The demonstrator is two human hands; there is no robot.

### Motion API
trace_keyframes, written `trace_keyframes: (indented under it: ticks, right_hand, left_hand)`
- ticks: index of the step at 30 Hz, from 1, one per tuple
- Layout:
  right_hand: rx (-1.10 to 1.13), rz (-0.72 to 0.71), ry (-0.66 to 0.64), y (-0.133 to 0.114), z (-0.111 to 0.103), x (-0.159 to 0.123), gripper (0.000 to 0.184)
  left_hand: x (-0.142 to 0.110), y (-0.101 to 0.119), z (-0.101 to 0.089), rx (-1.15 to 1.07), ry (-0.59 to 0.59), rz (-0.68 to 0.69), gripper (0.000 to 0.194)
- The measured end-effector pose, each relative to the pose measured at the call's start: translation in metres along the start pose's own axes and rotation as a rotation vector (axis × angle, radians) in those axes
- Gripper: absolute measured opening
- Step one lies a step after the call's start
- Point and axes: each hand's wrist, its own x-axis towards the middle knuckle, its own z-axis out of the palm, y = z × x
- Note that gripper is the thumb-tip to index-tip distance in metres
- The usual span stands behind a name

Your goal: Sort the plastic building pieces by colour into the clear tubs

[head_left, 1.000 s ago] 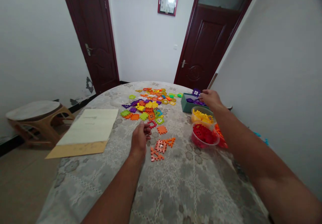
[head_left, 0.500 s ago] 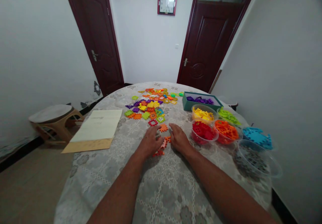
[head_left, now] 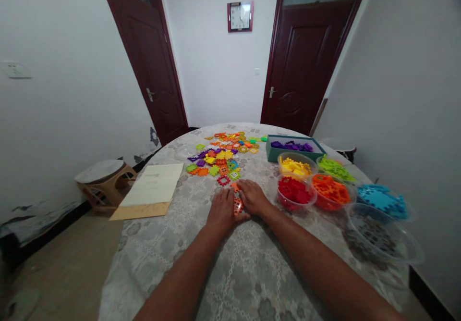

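Between my two hands lie orange interlocking plastic pieces [head_left: 238, 206] with toothed edges, on the tablecloth. My left hand [head_left: 221, 211] lies along their left side, fingers together, thumb stretched along the near edge. From the right, my right hand [head_left: 252, 198] cups them, its bent fingers pressing near the far piece. The hands cover much of the pieces, so how they join is hidden. Just beyond my fingers rests a red square frame piece [head_left: 223, 180]. Farther off spreads a loose pile of mixed pieces [head_left: 215, 169] in green, orange, yellow and purple.
To the right stand clear tubs of red [head_left: 293, 191], orange [head_left: 330, 190], yellow [head_left: 296, 166], green [head_left: 335, 169], blue [head_left: 382, 201] and grey pieces [head_left: 374, 234]. Behind them is a green box [head_left: 272, 154] with purple pieces. Paper [head_left: 154, 181] lies at the left; a stool [head_left: 104, 181] stands beyond.
My hands have come together around the orange pieces; the far orange piece now sits beneath my right fingers, close to the others. The camera view has shifted slightly.
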Motion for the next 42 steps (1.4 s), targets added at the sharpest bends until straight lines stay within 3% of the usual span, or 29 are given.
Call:
trace_keyframes:
  ticks: [5,12,20,24,27,34,42]
  right_hand:
    - [0.17,0.013,0.01,-0.005,-0.008,0.006,0.045]
    - [0.604,0.243,0.133,-0.038,-0.009,-0.014,0.038]
    - [0.992,0.437,0.309,-0.05,-0.002,-0.006,0.029]
    - [1.145,0.529,0.342,-0.045,-0.002,-0.004,0.029]
    - [1.241,0.568,0.347,-0.045,-0.002,-0.003,0.027]
    - [1.361,0.649,0.285,-0.054,-0.005,-0.003,0.029]
    - [1.296,0.619,0.261,-0.053,-0.004,-0.004,0.031]
  left_hand:
    - [0.014,-0.002,0.005,-0.016,0.114,-0.004,0.102]
    - [0.017,-0.004,0.007,-0.092,0.153,0.056,0.076]
    - [0.012,-0.011,0.012,-0.233,0.209,0.206,0.103]
    - [0.01,-0.009,0.012,-0.222,0.231,0.25,0.098]
    - [0.01,-0.008,0.013,-0.21,0.227,0.223,0.082]
    - [0.016,-0.018,0.016,-0.225,0.265,0.143,0.047]
    - [0.017,-0.017,0.002,-0.293,0.165,0.115,0.045]
